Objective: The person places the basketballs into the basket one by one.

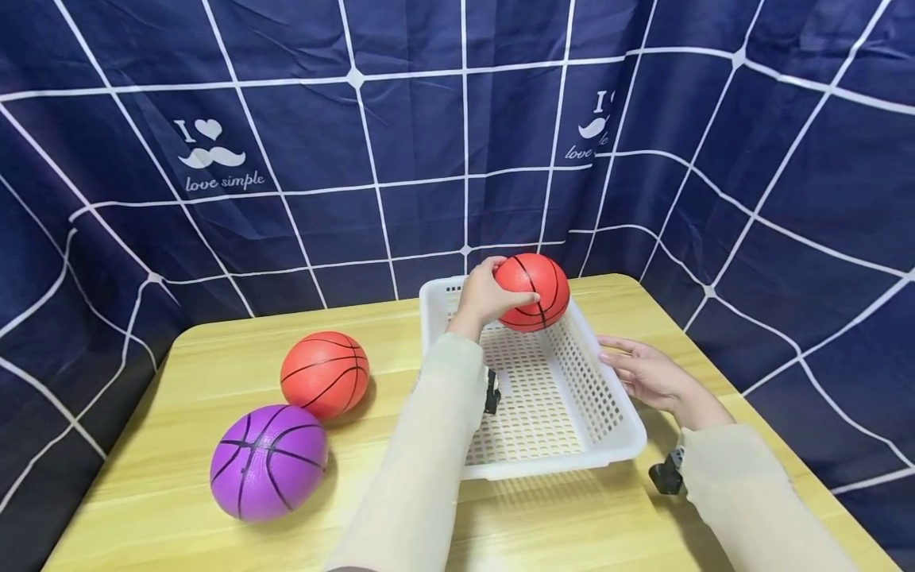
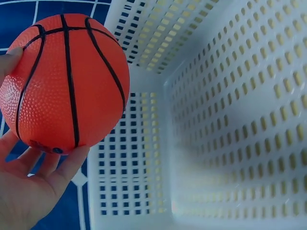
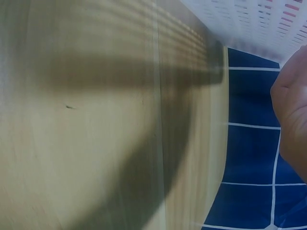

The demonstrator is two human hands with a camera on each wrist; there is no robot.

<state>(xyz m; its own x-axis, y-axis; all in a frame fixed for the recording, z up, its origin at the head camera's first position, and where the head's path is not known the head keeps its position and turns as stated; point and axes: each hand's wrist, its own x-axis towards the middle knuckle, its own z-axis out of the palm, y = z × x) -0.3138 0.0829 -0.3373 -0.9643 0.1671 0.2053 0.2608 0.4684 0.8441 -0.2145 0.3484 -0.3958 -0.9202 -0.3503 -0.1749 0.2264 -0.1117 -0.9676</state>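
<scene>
My left hand (image 1: 489,298) grips a red toy basketball (image 1: 536,292) with black lines, thumb across its near side. The ball is over the far end of a white perforated plastic basket (image 1: 625,445). From the left wrist view, the fingers spread round the ball (image 2: 72,86) beside the basket's slotted wall (image 2: 240,110). My right hand (image 1: 654,377) is at the basket's right side, its extended fingertips against the rim. Only part of that hand (image 3: 295,115) shows in the right wrist view.
Left of the basket, an orange-red basketball (image 1: 325,375) and a purple basketball (image 1: 268,462) lie close together on the wooden table (image 1: 193,365). A dark blue curtain (image 1: 415,143) with white grid lines surrounds the table's back and sides.
</scene>
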